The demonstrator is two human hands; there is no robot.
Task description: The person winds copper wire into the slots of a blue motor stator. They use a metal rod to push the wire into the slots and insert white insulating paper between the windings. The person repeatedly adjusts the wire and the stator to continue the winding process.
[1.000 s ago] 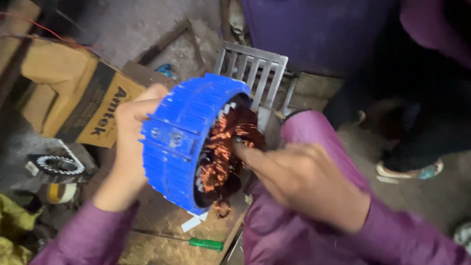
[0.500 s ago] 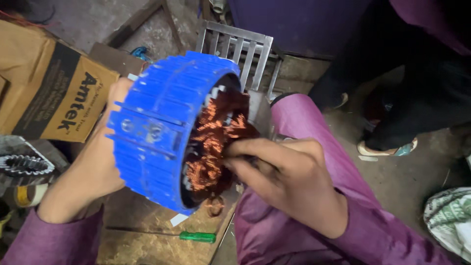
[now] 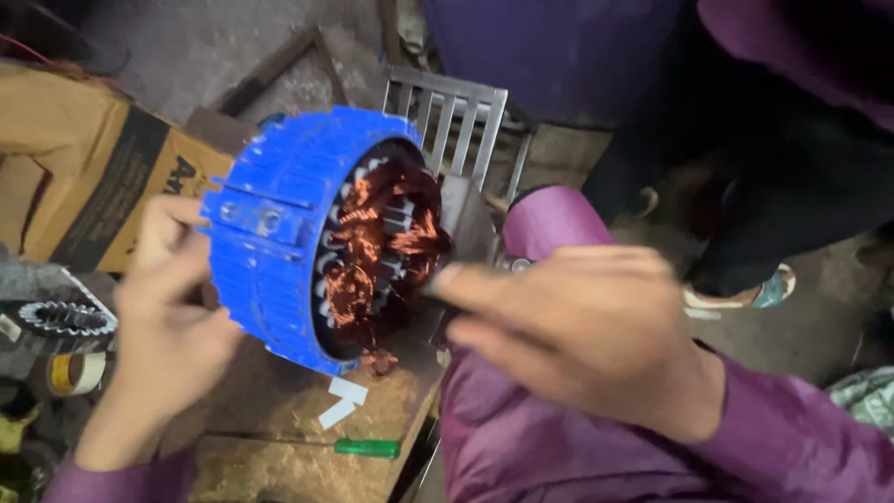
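Observation:
A blue ribbed motor stator [image 3: 275,242] is tilted on its side over a wooden board [image 3: 279,410]. Copper wire windings [image 3: 377,247] fill its open right face. My left hand [image 3: 172,317] grips the blue housing from the left and behind. My right hand [image 3: 568,326] hovers at the open face, its fingertips touching the copper windings at the right rim. Both arms wear purple sleeves.
A brown cardboard box [image 3: 88,168] lies at the left. A grey metal grille [image 3: 456,121] stands behind the stator. A green-handled tool [image 3: 368,448] and white paper scraps [image 3: 343,402] lie on the board. A toothed steel ring [image 3: 60,319] and tape roll [image 3: 76,373] sit far left. Another person's foot [image 3: 745,289] is at the right.
The stator has shifted slightly right and up in view, with its open face turned more toward me. My right hand has drawn back from inside the windings to their edge.

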